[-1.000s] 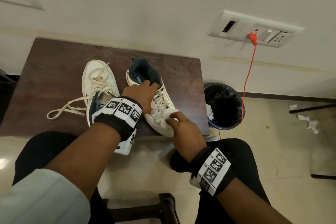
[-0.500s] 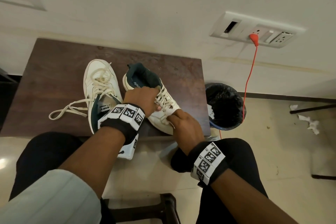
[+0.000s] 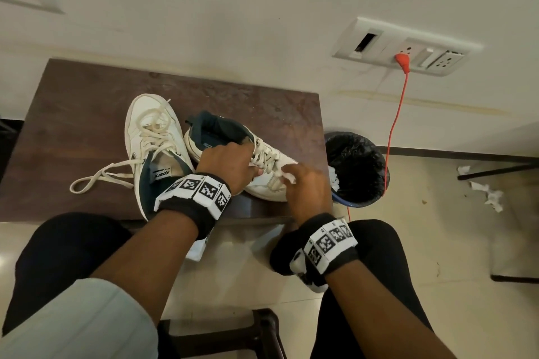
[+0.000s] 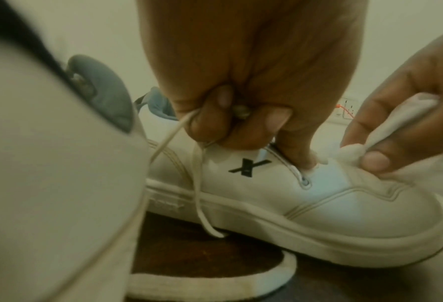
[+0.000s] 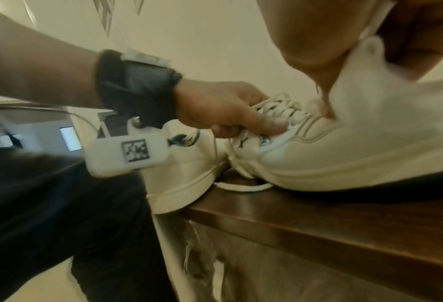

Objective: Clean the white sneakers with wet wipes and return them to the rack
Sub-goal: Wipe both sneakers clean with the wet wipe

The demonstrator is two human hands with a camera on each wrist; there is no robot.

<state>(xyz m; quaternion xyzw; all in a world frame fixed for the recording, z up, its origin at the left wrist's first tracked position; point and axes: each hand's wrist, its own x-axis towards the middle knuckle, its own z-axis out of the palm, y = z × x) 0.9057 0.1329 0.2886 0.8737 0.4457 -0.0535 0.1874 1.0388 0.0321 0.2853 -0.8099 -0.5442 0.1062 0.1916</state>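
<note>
Two white sneakers with dark green lining sit on a dark wooden rack top (image 3: 73,114). The right sneaker (image 3: 274,181) (image 4: 318,204) (image 5: 331,155) lies with its toe toward me. My left hand (image 3: 230,166) (image 4: 240,114) (image 5: 222,114) grips its laces and tongue. My right hand (image 3: 306,186) (image 4: 395,130) pinches a white wet wipe (image 3: 287,173) (image 4: 354,151) (image 5: 385,114) and presses it on the shoe's vamp beside the laces. The left sneaker (image 3: 151,137) lies beside it, its loose lace (image 3: 99,178) trailing left.
A bin lined with a black bag (image 3: 358,166) stands on the floor right of the rack, a used wipe inside. An orange cord (image 3: 393,125) hangs from a wall socket (image 3: 408,46). Crumpled wipes (image 3: 487,192) lie on the floor at right. My knees flank a stool (image 3: 221,335).
The right sneaker has turned, its toe swinging right. My left hand slid from the collar down onto the laces. My right hand moved from the toe up to the vamp with the wipe.
</note>
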